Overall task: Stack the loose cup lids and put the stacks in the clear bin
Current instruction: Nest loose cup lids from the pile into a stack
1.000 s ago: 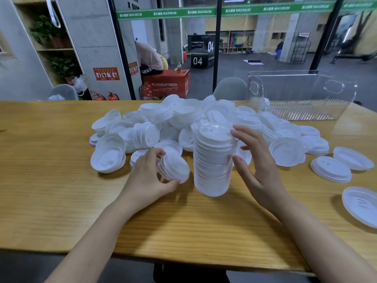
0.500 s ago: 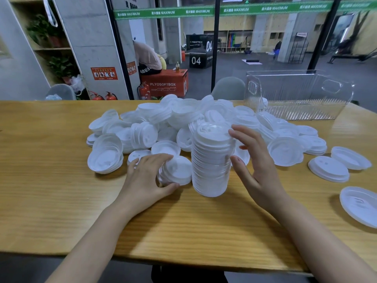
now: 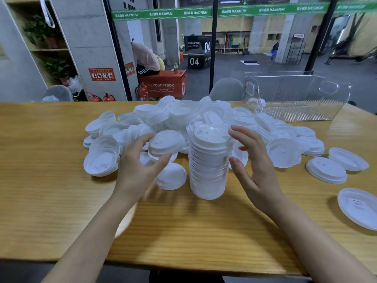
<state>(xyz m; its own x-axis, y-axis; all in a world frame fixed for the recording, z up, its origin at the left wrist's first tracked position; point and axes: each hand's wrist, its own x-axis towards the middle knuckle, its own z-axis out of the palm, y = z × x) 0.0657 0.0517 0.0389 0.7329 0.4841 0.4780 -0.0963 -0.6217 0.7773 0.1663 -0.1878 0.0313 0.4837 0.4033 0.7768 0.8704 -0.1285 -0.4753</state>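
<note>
Standing on the table (image 3: 51, 180), the tall lid stack (image 3: 210, 164) is flanked by the spread right hand (image 3: 255, 166); nested lids (image 3: 165, 144) are pinched by the left hand (image 3: 138, 166). The clear bin (image 3: 295, 94) is set far right.

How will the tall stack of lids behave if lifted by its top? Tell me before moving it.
The tall stack is probably light: thin plastic lids. It stands narrow and high on the table, so a sideways push could tip it. Gripped at the top only, nested lids below may slip off.
</note>
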